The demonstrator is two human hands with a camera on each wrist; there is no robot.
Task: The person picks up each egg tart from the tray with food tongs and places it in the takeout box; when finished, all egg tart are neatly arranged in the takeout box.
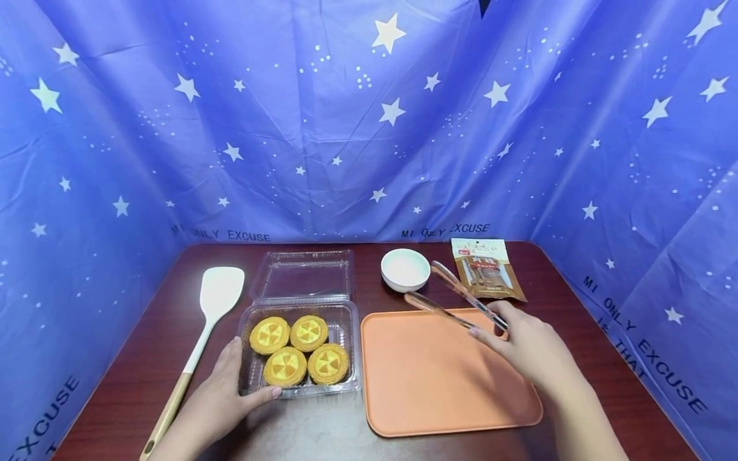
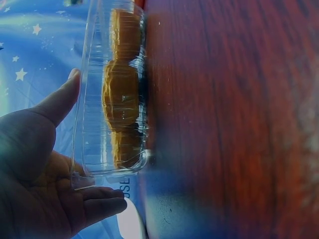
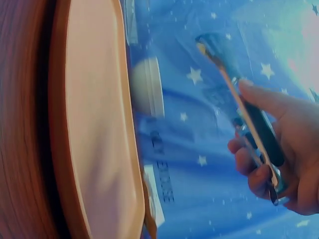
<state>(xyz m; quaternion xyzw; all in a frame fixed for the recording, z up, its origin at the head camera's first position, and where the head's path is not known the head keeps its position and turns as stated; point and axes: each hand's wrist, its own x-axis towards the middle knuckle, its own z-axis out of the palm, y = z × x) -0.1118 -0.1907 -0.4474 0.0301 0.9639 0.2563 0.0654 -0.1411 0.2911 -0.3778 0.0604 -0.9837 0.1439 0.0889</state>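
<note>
Several round yellow egg tarts (image 1: pixel 286 366) sit in a clear plastic clamshell box (image 1: pixel 353 378), whose lid (image 1: pixel 302 275) is folded back. My left hand (image 1: pixel 221 394) rests at the box's near left corner, fingers along its left side and thumb at the front rim. In the left wrist view, the left hand's (image 2: pixel 45 164) thumb and fingers look mostly straight. My right hand (image 1: pixel 530 342) grips metal food tongs (image 1: pixel 444 310) above an orange tray (image 1: pixel 450 384). The tongs' arms are spread, with nothing between the tips; the right wrist view shows fingers curled round the tongs (image 3: pixel 249 109).
A white bowl (image 1: pixel 405 270) stands behind the tray, near the tong tips. To its right lies a brown and white food packet (image 1: pixel 487 269). A white spatula (image 1: pixel 221 291) with a wooden handle lies left of the box. A starry blue curtain (image 1: pixel 346 128) surrounds the dark table.
</note>
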